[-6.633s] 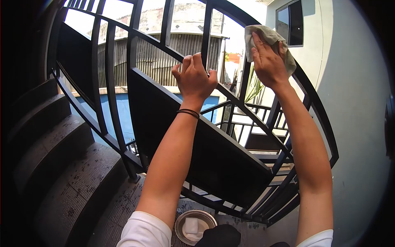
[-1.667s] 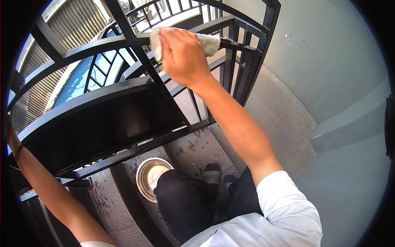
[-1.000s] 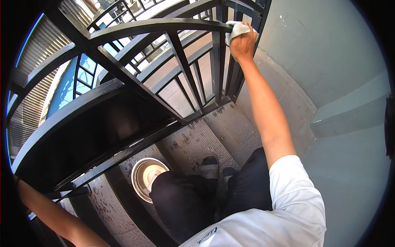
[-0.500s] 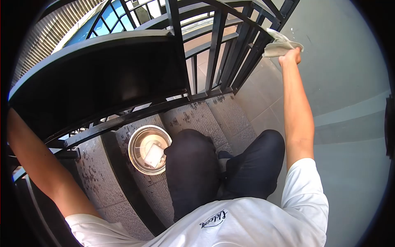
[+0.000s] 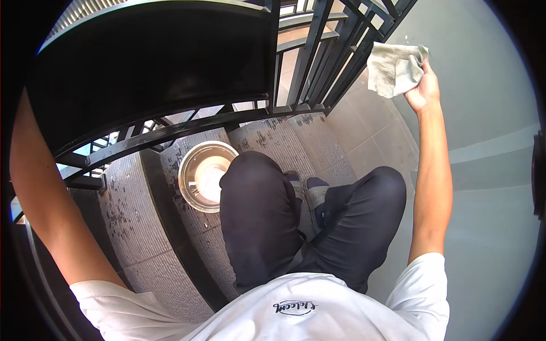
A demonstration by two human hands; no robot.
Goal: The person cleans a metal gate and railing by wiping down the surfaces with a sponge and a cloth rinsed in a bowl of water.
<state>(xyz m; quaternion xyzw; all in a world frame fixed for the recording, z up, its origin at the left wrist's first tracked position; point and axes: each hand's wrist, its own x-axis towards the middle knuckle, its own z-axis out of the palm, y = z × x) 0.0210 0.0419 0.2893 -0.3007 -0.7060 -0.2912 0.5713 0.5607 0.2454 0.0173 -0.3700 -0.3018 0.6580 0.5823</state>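
Upper right, right hand [image 5: 424, 92] grasps cloth [image 5: 387, 69] in its fingers; better folded flat. Left hand unseen, cannot tell.

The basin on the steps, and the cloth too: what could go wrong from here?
The left knee overlaps the basin in view, so a small shift might knock it. The steps show dark patches; if those are wet, they may be slippery. The right hand holds the cloth near one edge, so it could slip free.

rag [image 5: 389, 69]: matt cloth | basin [image 5: 185, 173]: shiny metal | step [image 5: 132, 213]: rough, ridged
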